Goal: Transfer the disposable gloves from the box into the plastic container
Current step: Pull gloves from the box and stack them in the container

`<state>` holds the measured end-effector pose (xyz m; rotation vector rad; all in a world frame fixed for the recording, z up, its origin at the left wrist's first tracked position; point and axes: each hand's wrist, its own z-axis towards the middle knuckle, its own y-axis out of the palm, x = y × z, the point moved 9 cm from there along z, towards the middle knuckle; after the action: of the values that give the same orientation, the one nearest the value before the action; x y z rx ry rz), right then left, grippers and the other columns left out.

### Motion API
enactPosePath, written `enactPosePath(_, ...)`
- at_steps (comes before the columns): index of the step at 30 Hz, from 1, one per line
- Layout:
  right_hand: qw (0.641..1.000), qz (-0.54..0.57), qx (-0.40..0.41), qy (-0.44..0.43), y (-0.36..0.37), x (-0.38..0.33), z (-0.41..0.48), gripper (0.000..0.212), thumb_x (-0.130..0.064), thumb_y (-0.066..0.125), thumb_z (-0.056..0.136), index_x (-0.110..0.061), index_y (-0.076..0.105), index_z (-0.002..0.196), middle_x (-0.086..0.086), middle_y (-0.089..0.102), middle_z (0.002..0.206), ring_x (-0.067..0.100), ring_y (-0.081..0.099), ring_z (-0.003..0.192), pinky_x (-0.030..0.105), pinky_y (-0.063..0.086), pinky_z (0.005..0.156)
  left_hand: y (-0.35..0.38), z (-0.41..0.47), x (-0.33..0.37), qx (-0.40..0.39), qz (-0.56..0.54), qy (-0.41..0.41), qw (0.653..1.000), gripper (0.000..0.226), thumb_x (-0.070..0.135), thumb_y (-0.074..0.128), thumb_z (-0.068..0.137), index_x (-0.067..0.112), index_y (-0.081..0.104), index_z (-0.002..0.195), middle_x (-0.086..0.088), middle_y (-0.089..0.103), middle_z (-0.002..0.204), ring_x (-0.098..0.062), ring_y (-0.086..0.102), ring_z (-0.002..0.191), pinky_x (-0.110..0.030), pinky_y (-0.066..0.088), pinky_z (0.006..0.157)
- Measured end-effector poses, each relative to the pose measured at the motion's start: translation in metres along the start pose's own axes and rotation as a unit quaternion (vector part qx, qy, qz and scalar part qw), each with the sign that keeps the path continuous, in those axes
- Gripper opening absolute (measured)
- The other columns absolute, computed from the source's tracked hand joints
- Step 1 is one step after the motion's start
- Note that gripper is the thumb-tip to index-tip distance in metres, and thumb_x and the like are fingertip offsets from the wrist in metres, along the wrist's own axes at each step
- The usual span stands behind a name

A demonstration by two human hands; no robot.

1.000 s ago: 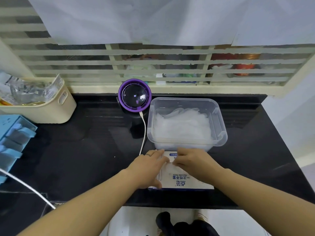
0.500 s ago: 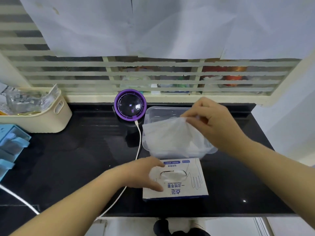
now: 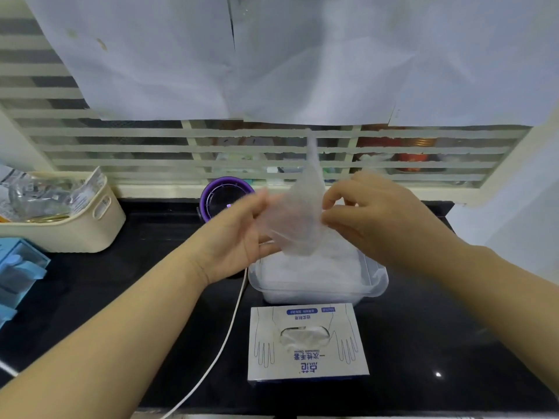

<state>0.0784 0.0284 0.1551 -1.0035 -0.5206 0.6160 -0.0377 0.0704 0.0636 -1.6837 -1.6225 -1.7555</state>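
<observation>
From the head camera, both hands are raised above the container (image 3: 378, 286), with one thin, see-through glove (image 3: 298, 219) stretched between them. The left hand (image 3: 239, 234) has its palm turned towards the camera and its fingers curled behind the glove's left edge, gripping it. The right hand (image 3: 372, 222) pinches the glove's right edge between thumb and bent fingers (image 3: 328, 211). A narrow tip of the glove points upward in front of the window grille (image 3: 136, 146). The glove's lower end hangs just over the pile (image 3: 302, 269) of white gloves that already fills the container; I cannot tell whether it touches the pile. The container sits on the black counter (image 3: 121, 297), and the box (image 3: 307, 355) lies flat just in front of it, nearer the person. The box's oval slot (image 3: 304, 334) faces up and shows more glove film inside. A purple round gadget (image 3: 225, 193) stands behind the left hand, beside the container's far left corner, and a white cable (image 3: 223, 343) runs down the counter past the box's left side. Off to the left is a cream basket (image 3: 81, 228) stuffed with clear wrappers, with a blue organiser (image 3: 18, 267) below it at the frame's edge. White paper sheets (image 3: 272, 55) cover the upper part of the window.
</observation>
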Motion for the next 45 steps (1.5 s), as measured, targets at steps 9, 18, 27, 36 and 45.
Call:
enactPosePath(9, 0.988, 0.038, -0.142, 0.052, 0.075, 0.031, -0.012, 0.013, -0.019, 0.072, 0.081, -0.020, 0.075, 0.093, 0.000, 0.068, 0.106, 0.019, 0.060, 0.086, 0.036, 0.056, 0.073, -0.013, 0.040, -0.016, 0.065, 0.092, -0.075, 0.991, 0.075, 0.065, 0.045, 0.079, 0.007, 0.059, 0.125, -0.016, 0.065, 0.122, -0.027, 0.064, 0.111, -0.040, 0.055, 0.087)
enactPosePath(18, 0.962, 0.053, -0.234, 0.133, 0.097, 0.065, 0.007, 0.041, -0.029, 0.043, 0.099, -0.029, 0.043, 0.139, -0.009, 0.043, 0.141, 0.014, 0.040, 0.124, 0.032, 0.033, 0.107, -0.030, 0.073, -0.018, 0.186, 0.310, -0.066, 0.930, 0.013, 0.001, 0.053, 0.095, 0.007, 0.063, 0.100, -0.011, 0.069, 0.075, -0.014, 0.068, 0.061, -0.026, 0.059, 0.068)
enactPosePath(27, 0.944, 0.202, -0.181, 0.186, 0.131, 0.058, -0.012, 0.043, -0.041, 0.045, 0.096, -0.027, 0.047, 0.137, -0.008, 0.048, 0.137, 0.009, 0.038, 0.125, 0.024, 0.030, 0.105, -0.053, 0.067, -0.062, 0.241, 0.111, -0.181, 0.947, 0.020, 0.005, 0.044, 0.101, 0.003, 0.053, 0.119, -0.015, 0.063, 0.096, -0.020, 0.062, 0.070, -0.027, 0.057, 0.056)
enactPosePath(36, 0.978, 0.106, -0.033, 0.176, 0.128, 0.030, -0.010, 0.043, -0.042, 0.058, 0.078, -0.020, 0.063, 0.114, 0.003, 0.059, 0.121, 0.024, 0.052, 0.114, 0.046, 0.030, 0.108, -0.057, 0.073, -0.064, 0.210, 0.099, -0.162, 0.959, 0.031, 0.004, 0.042, 0.100, 0.005, 0.051, 0.130, -0.016, 0.063, 0.115, -0.018, 0.070, 0.080, -0.029, 0.058, 0.065)
enactPosePath(45, 0.980, 0.068, 0.003, 0.188, 0.109, 0.053, -0.016, 0.011, -0.010, 0.067, 0.080, -0.019, 0.071, 0.084, -0.005, 0.070, 0.078, 0.019, 0.063, 0.078, 0.040, 0.040, 0.096, -0.067, 0.070, -0.049, 0.293, 0.251, -0.136, 0.912, 0.030, 0.007, 0.043, 0.099, 0.009, 0.057, 0.126, -0.005, 0.046, 0.071, -0.013, 0.045, 0.062, -0.017, 0.048, 0.048)
